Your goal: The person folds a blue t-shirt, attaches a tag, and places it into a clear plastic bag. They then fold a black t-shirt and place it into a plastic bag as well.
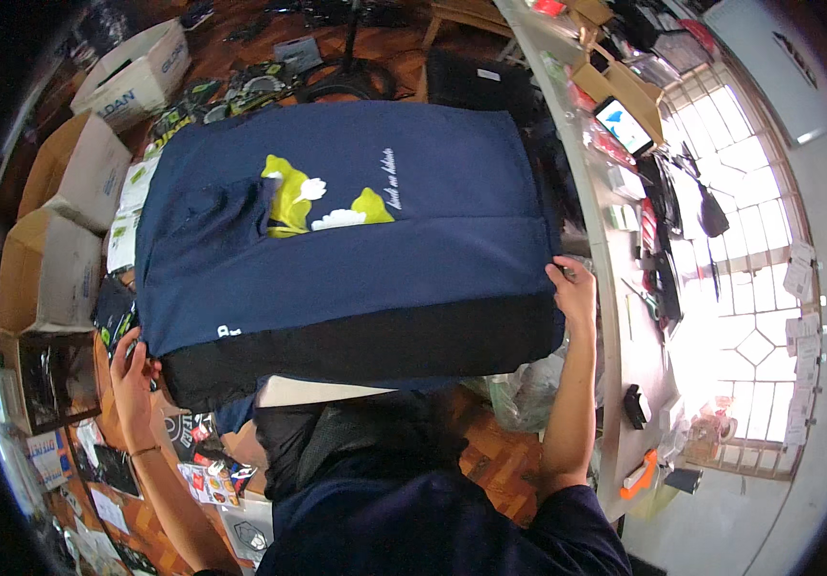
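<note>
A navy blue shirt (384, 264) lies spread and partly folded over in front of me, with one section lapped across its yellow-green and white print (327, 206). Beneath its near edge runs a band of black cloth (365, 346). My left hand (133, 370) is closed at the shirt's near left corner, fingertips on the fabric edge. At the right edge, my right hand (572, 283) pinches the shirt between thumb and fingers. Bunched fabric (212, 216) rises on the left part of the shirt.
Open cardboard boxes (34, 278) stand along the left. On the right, a long white table (620, 355) carries a phone (623, 125), scissors (648, 302) and an orange-handled tool (639, 475). A clear plastic bag (524, 394) sits beside my right forearm. Packets and papers cover the floor at lower left.
</note>
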{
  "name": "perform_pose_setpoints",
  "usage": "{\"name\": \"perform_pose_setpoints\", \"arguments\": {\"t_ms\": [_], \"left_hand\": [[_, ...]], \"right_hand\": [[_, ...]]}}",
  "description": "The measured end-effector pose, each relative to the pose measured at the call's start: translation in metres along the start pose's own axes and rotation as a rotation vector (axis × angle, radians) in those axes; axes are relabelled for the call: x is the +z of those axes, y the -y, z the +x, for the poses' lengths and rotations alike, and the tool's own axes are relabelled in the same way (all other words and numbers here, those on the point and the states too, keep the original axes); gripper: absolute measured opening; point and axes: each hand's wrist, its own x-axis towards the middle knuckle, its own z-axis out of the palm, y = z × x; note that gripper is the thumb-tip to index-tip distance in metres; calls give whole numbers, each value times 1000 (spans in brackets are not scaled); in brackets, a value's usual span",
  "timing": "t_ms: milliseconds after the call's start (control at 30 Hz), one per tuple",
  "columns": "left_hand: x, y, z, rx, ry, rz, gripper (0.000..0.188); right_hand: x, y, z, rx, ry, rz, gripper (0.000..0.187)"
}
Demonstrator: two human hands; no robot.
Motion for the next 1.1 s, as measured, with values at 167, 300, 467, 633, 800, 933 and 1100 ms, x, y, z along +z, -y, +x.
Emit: {"name": "perform_pose_setpoints", "arguments": {"t_ms": [167,300,467,633,800,933,1100], "left_hand": [[-8,14,11,-39,-163,108,19],[-11,23,2,-17,-127,9,22],[-13,7,-18,-51,-194,-130,27],[51,-32,-28,546,-503,495,12],[137,-52,-6,712,277,457,12],[147,-46,12,356,471,66,16],[118,-29,31,134,726,-370,30]], "right_hand": [[-1,-18,16,-180,-92,-272,37],[-6,-15,15,-242,-66,-265,38],[28,32,-16,-713,-351,-699,31],[158,114,-84,-1006,121,-368,31],[327,212,-103,-1101,406,-112,44],[395,265,-98,-1030,624,-474,61],[427,296,-66,-922,969,-815,53]]}}
